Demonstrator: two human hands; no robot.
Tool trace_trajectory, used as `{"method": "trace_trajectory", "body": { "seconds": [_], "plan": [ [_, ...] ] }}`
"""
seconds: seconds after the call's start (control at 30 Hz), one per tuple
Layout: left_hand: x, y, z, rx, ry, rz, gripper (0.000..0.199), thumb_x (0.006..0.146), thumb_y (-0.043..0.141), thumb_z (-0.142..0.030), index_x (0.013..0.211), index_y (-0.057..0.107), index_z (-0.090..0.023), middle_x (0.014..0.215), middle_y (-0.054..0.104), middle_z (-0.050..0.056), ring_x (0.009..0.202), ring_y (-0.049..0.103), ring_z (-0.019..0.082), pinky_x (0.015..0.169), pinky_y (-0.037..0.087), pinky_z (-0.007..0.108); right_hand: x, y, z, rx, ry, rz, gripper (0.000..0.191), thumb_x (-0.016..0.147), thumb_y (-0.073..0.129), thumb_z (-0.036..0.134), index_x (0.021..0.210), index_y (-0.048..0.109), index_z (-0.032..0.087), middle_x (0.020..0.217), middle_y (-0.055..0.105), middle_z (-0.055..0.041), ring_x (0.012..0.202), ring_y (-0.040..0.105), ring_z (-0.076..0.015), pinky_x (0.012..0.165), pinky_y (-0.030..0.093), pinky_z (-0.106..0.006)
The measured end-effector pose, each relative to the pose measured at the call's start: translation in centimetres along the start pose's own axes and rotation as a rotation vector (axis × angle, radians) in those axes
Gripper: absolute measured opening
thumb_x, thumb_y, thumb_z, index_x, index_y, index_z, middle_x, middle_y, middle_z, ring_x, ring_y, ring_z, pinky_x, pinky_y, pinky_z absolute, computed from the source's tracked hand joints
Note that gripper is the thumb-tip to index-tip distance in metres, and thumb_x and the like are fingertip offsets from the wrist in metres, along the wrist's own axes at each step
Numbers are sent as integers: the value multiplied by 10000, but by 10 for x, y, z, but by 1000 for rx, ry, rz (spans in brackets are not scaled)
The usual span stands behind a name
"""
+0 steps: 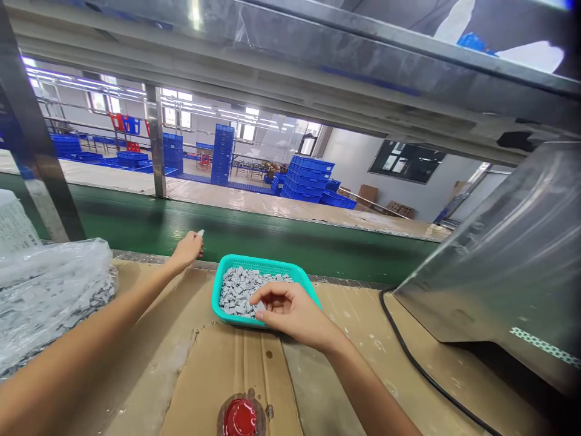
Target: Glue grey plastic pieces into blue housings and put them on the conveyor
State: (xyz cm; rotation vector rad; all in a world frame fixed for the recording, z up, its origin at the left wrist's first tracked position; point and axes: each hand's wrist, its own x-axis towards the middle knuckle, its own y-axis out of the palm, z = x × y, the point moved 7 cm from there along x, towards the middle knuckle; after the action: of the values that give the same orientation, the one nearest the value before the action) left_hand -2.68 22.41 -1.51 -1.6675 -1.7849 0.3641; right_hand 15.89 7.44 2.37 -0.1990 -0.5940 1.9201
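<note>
My left hand (pixel 189 248) reaches over the near edge of the green conveyor belt (pixel 254 233), pinching a small light piece (pixel 200 233) at its fingertips. Above the right side of a turquoise basket (pixel 218 303) is my right hand (pixel 288 309), its thumb and fingers curled toward each other around a small grey piece (pixel 260 307). Many small grey pieces (pixel 240 287) fill the basket, which rests on the cardboard-covered table. A red round cup-like object (pixel 240 418) sits on the cardboard closer to me.
Clear plastic bags of grey pieces (pixel 59 290) lie at the left. A metal machine housing (pixel 508 260) stands at the right, with a black cable (pixel 408 357) beside it. A metal shelf (pixel 272 54) spans overhead; a post (pixel 155 139) rises behind the belt.
</note>
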Motion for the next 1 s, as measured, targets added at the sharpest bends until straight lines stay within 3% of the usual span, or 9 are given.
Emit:
{"method": "trace_trajectory", "body": {
  "seconds": [0.1,0.17,0.2,0.33,0.47,0.6,0.7,0.83,1.0],
  "plan": [
    [-52,-14,-27,-232,-22,39,187,703,297,-95,809,438,-156,678,490,22,597,507,106,589,446,263,-2,9,7,31,30,19,168,652,520,121,783,624,142,573,452,38,471,421,-49,431,357,-170],
    [-94,-8,-49,-653,-83,249,158,708,393,-158,858,439,-164,642,445,-14,541,446,78,520,399,220,-4,16,13,118,67,14,234,656,522,127,880,583,154,585,451,47,443,440,-44,422,390,-171],
    [-115,-3,-58,-726,-129,365,183,705,466,-215,880,450,-167,604,417,-33,515,417,70,487,368,204,-5,19,16,172,82,8,275,653,534,130,925,542,167,593,451,55,438,456,-45,428,413,-177],
    [-164,1,-88,-642,-58,520,197,709,516,-343,805,511,-171,570,430,-43,501,383,63,462,310,186,-16,37,27,248,106,50,276,652,565,135,873,416,206,599,472,70,460,527,-73,443,458,-200],
    [-175,3,-93,-560,14,510,155,704,509,-306,666,506,-155,525,420,-45,486,375,63,456,288,187,-38,40,39,-87,-24,-20,71,712,522,126,686,485,181,631,525,15,573,543,-102,509,462,-218],
    [-183,12,-89,-603,-58,552,133,691,507,-276,635,502,-155,510,429,-47,476,392,66,452,296,190,-62,41,64,-442,-328,-157,154,744,471,65,698,560,182,741,576,-28,704,549,-126,638,454,-245],
    [-190,19,-88,-716,-119,613,125,690,511,-271,646,497,-154,531,446,-45,468,400,62,454,316,194,-71,45,71,-537,-421,-171,189,749,458,47,756,575,195,817,593,-35,765,565,-129,679,459,-233],
    [-195,25,-85,-915,-252,717,148,687,528,-248,806,526,-160,685,500,-21,538,444,55,512,360,196,-75,38,62,-522,-305,-232,174,744,487,71,740,583,217,763,623,-16,738,582,-146,636,473,-242],
    [-193,26,-74,-1221,-470,713,227,649,483,-127,869,537,-138,721,452,-16,576,496,60,555,399,204,-85,35,31,-408,-71,-228,116,733,532,119,724,621,194,731,634,-28,661,586,-141,583,488,-232]
  ]
}}
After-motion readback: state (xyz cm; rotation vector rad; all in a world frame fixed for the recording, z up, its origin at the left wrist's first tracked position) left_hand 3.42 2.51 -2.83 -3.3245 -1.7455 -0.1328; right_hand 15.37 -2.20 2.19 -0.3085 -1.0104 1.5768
